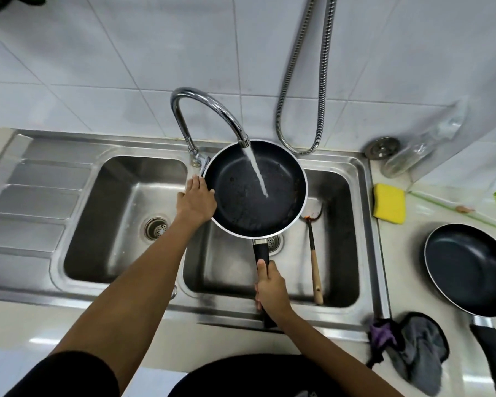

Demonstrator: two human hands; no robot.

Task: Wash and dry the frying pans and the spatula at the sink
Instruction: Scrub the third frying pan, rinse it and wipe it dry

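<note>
**Pan under running tap, right basin**

Sink unit: stainless steel double sink set in a pale glossy desk.

Containers: the left basin holds only its drain strainer. Over the right basin is a round black non-stick frying pan with a bright metal rim. A water stream from the curved chrome tap strikes the pan's floor, which shows brown specks near the right wall. A wooden-handled spatula lies in the right basin.

Hands: the right hand is wrapped round the pan's black handle. The left hand lies with fingers extended against the pan's left rim.

Obscured: the spatula's head is partly behind the pan and carries reddish residue. The handle's end is hidden by the right hand.

On the desk, right: a second black frying pan, its handle cut off at the frame edge; a rectangular yellow sponge; and a crumpled grey cloth.
</note>
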